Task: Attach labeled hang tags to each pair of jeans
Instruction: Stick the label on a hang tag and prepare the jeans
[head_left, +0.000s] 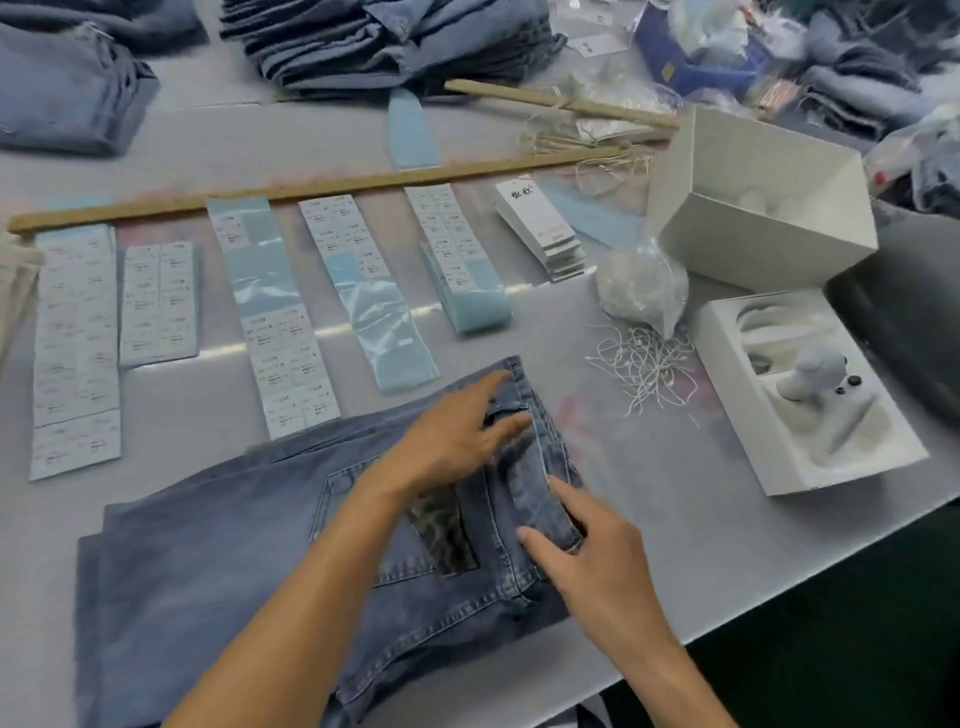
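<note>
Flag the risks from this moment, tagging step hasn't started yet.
1. Both the left hand and right hand are flat on the jeans waistband; neither holds a tag, so it could be skipped.
2. The loose strings lie tangled by the jeans; pulling one may drag several.
3. Several label sheets lie side by side with small print; a wrong size label is easy to pick.
4. The hang tags stack leans and could slide.

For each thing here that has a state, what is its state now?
jeans: folded, flat on table, no tag visible
left hand: open, flat on waistband
right hand: open, fingers touch waistband
hang tags: stacked, unattached
strings: loose pile
box: open
label sheets: laid flat, some partly peeled
</note>
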